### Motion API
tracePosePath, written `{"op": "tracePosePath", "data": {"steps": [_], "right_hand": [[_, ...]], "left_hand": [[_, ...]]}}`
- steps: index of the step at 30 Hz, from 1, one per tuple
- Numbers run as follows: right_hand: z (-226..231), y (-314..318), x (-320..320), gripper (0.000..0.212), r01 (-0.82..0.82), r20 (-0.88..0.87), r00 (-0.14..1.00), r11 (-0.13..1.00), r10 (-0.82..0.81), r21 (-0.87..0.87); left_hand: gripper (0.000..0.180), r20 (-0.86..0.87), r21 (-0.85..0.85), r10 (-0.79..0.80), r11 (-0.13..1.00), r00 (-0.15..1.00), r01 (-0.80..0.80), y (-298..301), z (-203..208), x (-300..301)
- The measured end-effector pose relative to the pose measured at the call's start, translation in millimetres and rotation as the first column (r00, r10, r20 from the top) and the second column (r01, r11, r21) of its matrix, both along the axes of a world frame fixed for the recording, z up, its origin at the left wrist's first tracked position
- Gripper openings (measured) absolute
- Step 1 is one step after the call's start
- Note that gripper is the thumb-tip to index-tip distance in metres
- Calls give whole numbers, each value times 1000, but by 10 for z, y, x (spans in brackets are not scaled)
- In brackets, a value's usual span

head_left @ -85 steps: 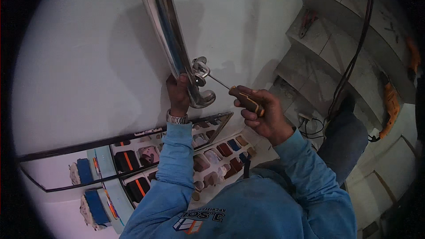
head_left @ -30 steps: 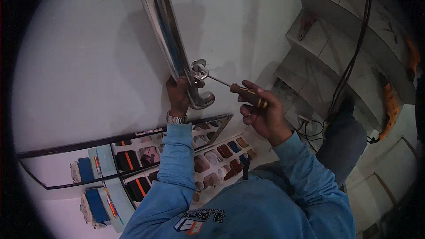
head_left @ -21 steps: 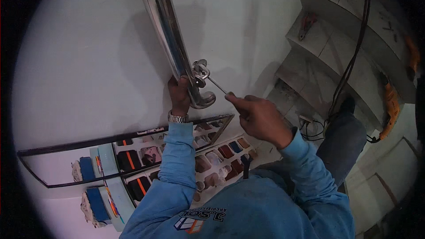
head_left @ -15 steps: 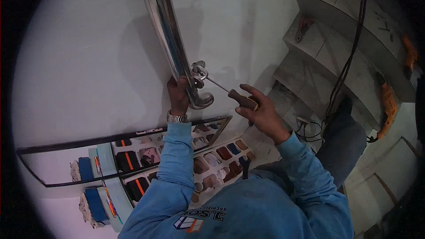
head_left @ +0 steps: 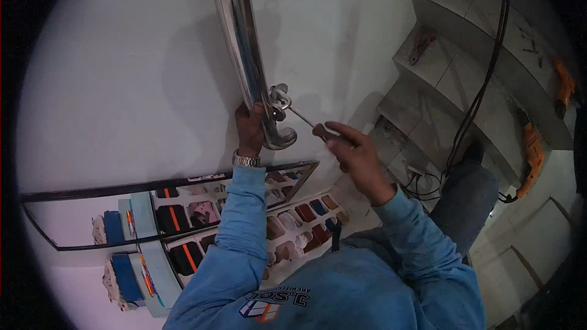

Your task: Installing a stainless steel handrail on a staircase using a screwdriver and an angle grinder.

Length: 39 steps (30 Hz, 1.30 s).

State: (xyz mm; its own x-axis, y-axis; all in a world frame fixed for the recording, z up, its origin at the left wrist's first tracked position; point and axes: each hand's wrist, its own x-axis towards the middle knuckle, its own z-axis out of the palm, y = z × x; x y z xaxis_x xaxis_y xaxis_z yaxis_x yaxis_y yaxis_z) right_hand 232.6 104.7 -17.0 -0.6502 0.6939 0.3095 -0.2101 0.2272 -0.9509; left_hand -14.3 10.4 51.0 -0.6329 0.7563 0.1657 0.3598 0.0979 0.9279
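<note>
A shiny metal handrail (head_left: 241,43) slants down along the white wall and ends in a curved, rounded tip. My left hand (head_left: 249,127) is wrapped around the rail near this lower end, a metal-banded watch (head_left: 246,159) on its wrist. Beside the rail, a shiny metal bracket (head_left: 279,101) with a round plate is attached. My right hand (head_left: 361,159) grips the brown handle of a screwdriver (head_left: 323,132), whose shaft points up and left with its tip at the bracket. Exactly where the tip sits is too small to tell.
Grey stairs (head_left: 446,55) rise on the right, carrying pliers (head_left: 422,44) and two orange power tools (head_left: 533,156). Black cables (head_left: 483,85) hang in front of them. Below my left arm, a black-framed mirror (head_left: 79,246) stands over a white organizer (head_left: 281,253) with several small items.
My right fingers have closed further around the screwdriver handle; the index finger was lifted before. The rail and my left hand appear slightly farther right in view.
</note>
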Motion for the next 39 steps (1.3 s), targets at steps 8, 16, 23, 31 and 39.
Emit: {"op": "tracePosePath", "data": {"steps": [8,16,23,31,39], "right_hand": [[-259,-51,-131,41,-154,-60,988,943,142,-294],[-129,40,43,28,-316,-309,946,507,100,-802],[112,114,71,34,-441,-371,893,326,254,-836],[98,97,123,47,-189,-69,980,759,186,-623],[57,-25,-89,46,-395,-60,902,760,428,-515]], "left_hand": [[46,-8,2,1,1000,1000,-1,-17,3,-48],[45,-171,-90,13,996,985,-28,-141,-76,-85],[46,-40,-13,0,1000,999,0,-147,-48,-80],[47,-226,5,64,998,972,-65,-160,8,55],[35,-417,425,415,876,809,-230,-605,-154,861]]}}
